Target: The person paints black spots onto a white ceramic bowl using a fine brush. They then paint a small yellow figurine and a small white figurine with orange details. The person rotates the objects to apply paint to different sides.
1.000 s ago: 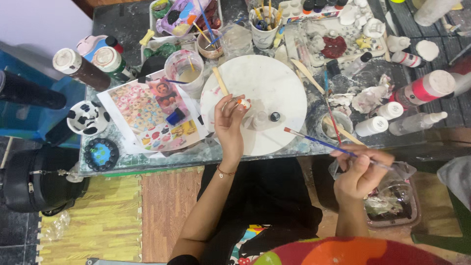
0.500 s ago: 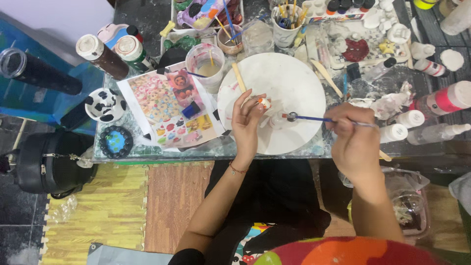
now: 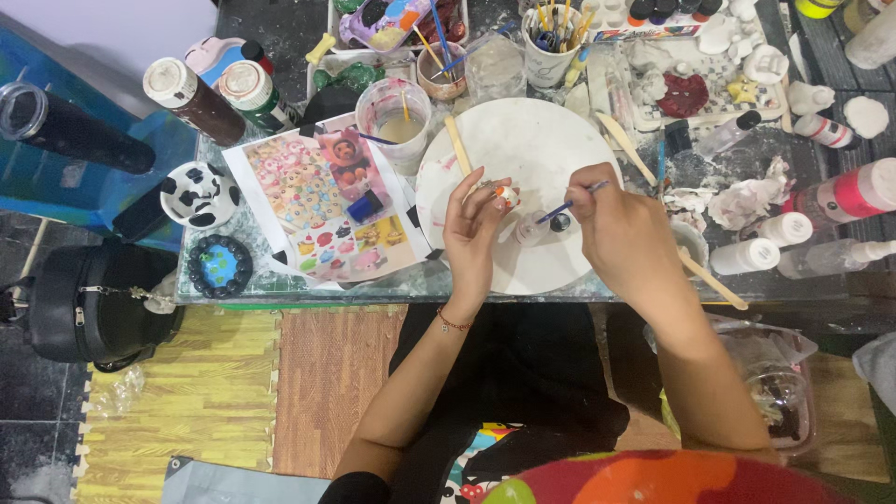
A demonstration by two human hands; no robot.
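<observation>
My left hand (image 3: pixel 474 233) pinches a tiny white and orange figurine (image 3: pixel 505 195) over a round white plate (image 3: pixel 523 149) on the glass table. My right hand (image 3: pixel 623 235) holds a thin blue paintbrush (image 3: pixel 574 203), its tip down at a dark paint spot (image 3: pixel 559 222) on the plate, just right of the figurine. A wooden stick (image 3: pixel 458 146) lies on the plate's left part. Both forearms reach up from the bottom of the view.
A printed picture sheet (image 3: pixel 322 201) lies left of the plate, with a cup of cloudy water (image 3: pixel 397 117) above it. Paint bottles (image 3: pixel 845 194) crowd the right side, brush cups (image 3: pixel 549 42) the back. A cow-patterned dish (image 3: pixel 198 194) and blue dish (image 3: pixel 219 265) sit at left.
My right hand has come in from the lower right to the middle of the plate, bringing the brush tip down to the paint spot. My left hand keeps the figurine in place.
</observation>
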